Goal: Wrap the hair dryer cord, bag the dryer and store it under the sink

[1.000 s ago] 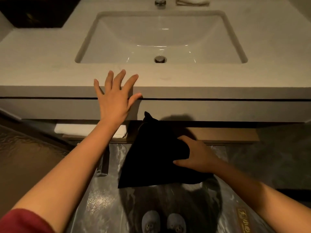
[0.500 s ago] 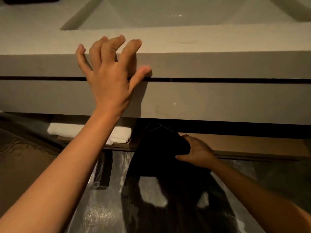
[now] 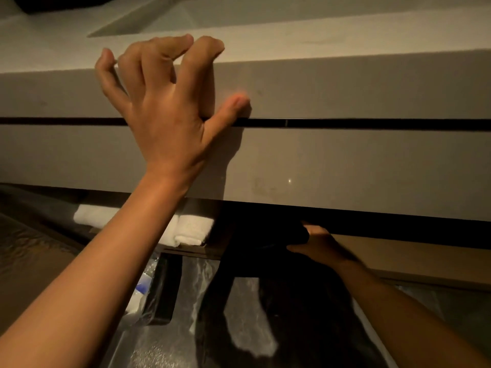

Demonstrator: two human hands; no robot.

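Observation:
A black cloth bag (image 3: 255, 235) sits partly under the vanity, at the front edge of the wooden shelf (image 3: 398, 251) below the sink. My right hand (image 3: 316, 241) grips the bag's right side, fingers wrapped into the dark fabric. The hair dryer itself is hidden inside the bag. My left hand (image 3: 164, 102) rests on the front edge of the beige countertop (image 3: 345, 86), fingers curled over the top, holding nothing. Only a corner of the sink basin (image 3: 138, 25) shows at the top.
Folded white towels (image 3: 191, 229) lie on the shelf just left of the bag. A dark bin with a plastic liner (image 3: 164, 290) stands on the glossy marble floor (image 3: 164, 351) below. The vanity's front panel (image 3: 345, 166) overhangs the shelf.
My view has dropped lower and closer to the vanity. My right hand has pushed the bag up and inward, from hanging in front of the vanity to the shelf. My left fingers have curled over the counter edge.

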